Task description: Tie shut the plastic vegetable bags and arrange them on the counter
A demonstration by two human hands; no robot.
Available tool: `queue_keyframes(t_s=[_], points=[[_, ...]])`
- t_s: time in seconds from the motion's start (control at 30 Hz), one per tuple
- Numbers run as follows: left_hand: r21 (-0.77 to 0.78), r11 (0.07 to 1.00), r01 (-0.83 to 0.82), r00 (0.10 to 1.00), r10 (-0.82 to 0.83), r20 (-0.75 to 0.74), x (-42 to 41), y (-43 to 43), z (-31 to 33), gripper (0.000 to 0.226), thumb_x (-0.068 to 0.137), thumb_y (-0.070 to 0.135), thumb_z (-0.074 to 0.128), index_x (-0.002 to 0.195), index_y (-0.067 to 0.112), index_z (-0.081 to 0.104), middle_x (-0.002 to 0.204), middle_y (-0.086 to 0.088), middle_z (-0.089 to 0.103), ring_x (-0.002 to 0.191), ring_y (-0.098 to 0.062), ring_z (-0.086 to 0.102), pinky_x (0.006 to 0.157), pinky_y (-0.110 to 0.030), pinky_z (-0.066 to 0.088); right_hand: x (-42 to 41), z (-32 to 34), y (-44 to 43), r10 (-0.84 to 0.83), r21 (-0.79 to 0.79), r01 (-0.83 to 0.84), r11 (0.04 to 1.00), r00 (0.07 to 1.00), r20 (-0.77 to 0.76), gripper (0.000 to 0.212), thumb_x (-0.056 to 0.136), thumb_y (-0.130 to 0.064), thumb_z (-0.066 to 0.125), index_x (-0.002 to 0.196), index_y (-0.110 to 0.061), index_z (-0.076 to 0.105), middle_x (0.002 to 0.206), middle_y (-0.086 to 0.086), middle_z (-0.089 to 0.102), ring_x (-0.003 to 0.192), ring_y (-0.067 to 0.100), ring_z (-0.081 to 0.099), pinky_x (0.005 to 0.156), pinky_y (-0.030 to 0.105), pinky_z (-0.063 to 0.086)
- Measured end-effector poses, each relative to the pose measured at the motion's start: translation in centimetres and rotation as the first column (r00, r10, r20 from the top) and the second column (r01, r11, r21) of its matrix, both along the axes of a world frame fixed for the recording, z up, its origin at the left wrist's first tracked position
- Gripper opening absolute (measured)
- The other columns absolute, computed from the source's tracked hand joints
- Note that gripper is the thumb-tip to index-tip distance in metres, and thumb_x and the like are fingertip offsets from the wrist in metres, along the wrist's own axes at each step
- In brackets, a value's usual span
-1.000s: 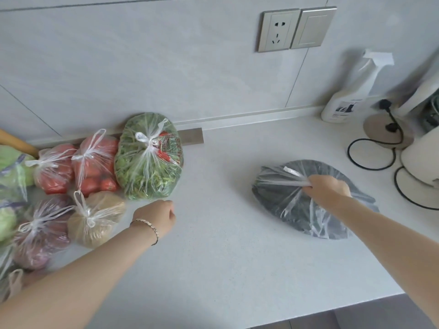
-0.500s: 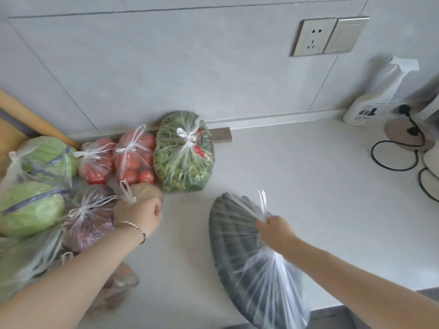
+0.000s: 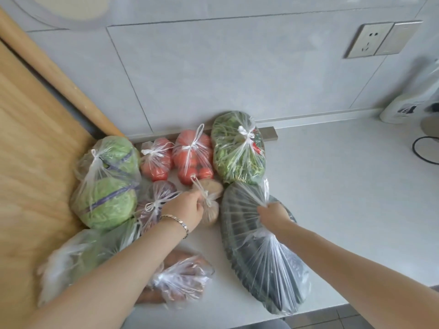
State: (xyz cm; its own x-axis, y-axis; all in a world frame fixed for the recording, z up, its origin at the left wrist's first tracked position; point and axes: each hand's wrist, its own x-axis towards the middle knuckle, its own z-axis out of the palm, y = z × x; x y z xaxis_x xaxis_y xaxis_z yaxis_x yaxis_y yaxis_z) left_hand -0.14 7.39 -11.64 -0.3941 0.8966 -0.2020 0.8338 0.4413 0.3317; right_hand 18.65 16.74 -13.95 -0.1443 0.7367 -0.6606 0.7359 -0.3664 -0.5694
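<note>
My right hand (image 3: 273, 216) grips the gathered plastic of a long bag of dark green cucumbers (image 3: 259, 252) that lies on the counter beside the other bags. My left hand (image 3: 187, 208) grips the knotted top of a small bag of potatoes (image 3: 212, 203). Behind them stand a tied bag of leafy greens (image 3: 237, 148) and two tied bags of tomatoes (image 3: 192, 157) (image 3: 156, 160). A tied bag of cabbages (image 3: 107, 184) and a bag of purple onions (image 3: 156, 200) lie to the left.
More bags lie near the counter's front left: pale greens (image 3: 76, 260) and sweet potatoes (image 3: 180, 281). A wooden board (image 3: 31, 148) leans at the left. A spray bottle (image 3: 403, 105), a black cable (image 3: 422, 148) and a wall socket (image 3: 370, 40) are at the right.
My right hand has carried the cucumber bag from the counter's right side over to the other bags. My left hand has moved onto the potato bag's knot.
</note>
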Motion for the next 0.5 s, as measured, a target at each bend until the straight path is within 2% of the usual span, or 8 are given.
queue_keyframes(t_s=[0.1,0.17,0.23,0.33,0.43,0.5], points=[[-0.004,1.0,0.002,1.0,-0.002,0.01,-0.7,-0.4,-0.3,0.021,0.085,0.02,0.046,0.103,0.02,0.058,0.104,-0.004,0.067,0.096,-0.027,0.062,0.083,-0.038,0.05,-0.9,-0.2,-0.4,-0.016,0.045,0.015,0.999,1.0,0.022,0.033,0.092,-0.019,0.042,0.059,-0.016,0.039,0.062,0.0,0.04,0.053,0.01,0.037,0.046,0.021,0.034],[-0.013,1.0,0.007,1.0,-0.007,0.003,-0.6,-0.5,-0.4,0.021,0.087,0.021,0.045,0.103,0.019,0.058,0.104,-0.005,0.066,0.097,-0.027,0.061,0.083,-0.037,0.05,-1.0,0.0,-0.5,-0.008,0.024,0.007,1.0,1.0,0.023,0.033,0.091,-0.018,0.042,0.059,-0.016,0.039,0.062,0.0,0.041,0.052,0.009,0.037,0.038,0.015,0.036],[-0.029,1.0,0.0,1.0,0.0,0.003,-0.4,-0.4,-0.4,0.021,0.088,0.022,0.045,0.104,0.018,0.057,0.104,-0.005,0.067,0.097,-0.028,0.061,0.083,-0.038,0.05,-0.7,0.3,-0.2,0.016,-0.009,-0.016,1.0,1.0,0.013,0.029,0.09,-0.016,0.044,0.061,-0.014,0.044,0.061,0.0,0.044,0.05,0.01,0.039,0.029,0.011,0.032],[-0.085,0.996,-0.022,0.999,0.024,0.02,0.5,0.1,0.2,0.02,0.089,0.022,0.043,0.1,0.017,0.059,0.104,-0.007,0.066,0.096,-0.029,0.06,0.08,-0.035,0.048,0.1,1.3,0.5,0.11,-0.001,-0.11,0.994,0.992,0.068,0.02,0.086,-0.017,0.051,0.068,-0.008,0.052,0.056,0.002,0.048,0.043,0.012,0.04,0.038,0.02,0.033],[-0.12,0.993,-0.003,1.0,0.002,-0.014,2.1,1.5,1.7,0.019,0.09,0.024,0.042,0.098,0.017,0.059,0.107,-0.008,0.065,0.099,-0.03,0.059,0.08,-0.034,0.045,1.0,3.1,2.1,0.286,0.131,-0.326,0.936,0.924,0.254,0.031,0.084,-0.02,0.051,0.057,-0.011,0.043,0.052,-0.002,0.041,0.043,0.01,0.038,0.042,0.018,0.03],[-0.154,0.988,-0.017,1.0,0.013,-0.022,2.3,2.9,2.5,0.02,0.09,0.024,0.042,0.101,0.017,0.058,0.11,-0.005,0.063,0.102,-0.028,0.058,0.083,-0.034,0.045,0.6,4.3,3.0,0.306,0.19,-0.372,0.908,0.902,0.304,0.033,0.085,-0.022,0.049,0.055,-0.012,0.039,0.054,-0.001,0.039,0.046,0.01,0.038,0.042,0.019,0.03]])
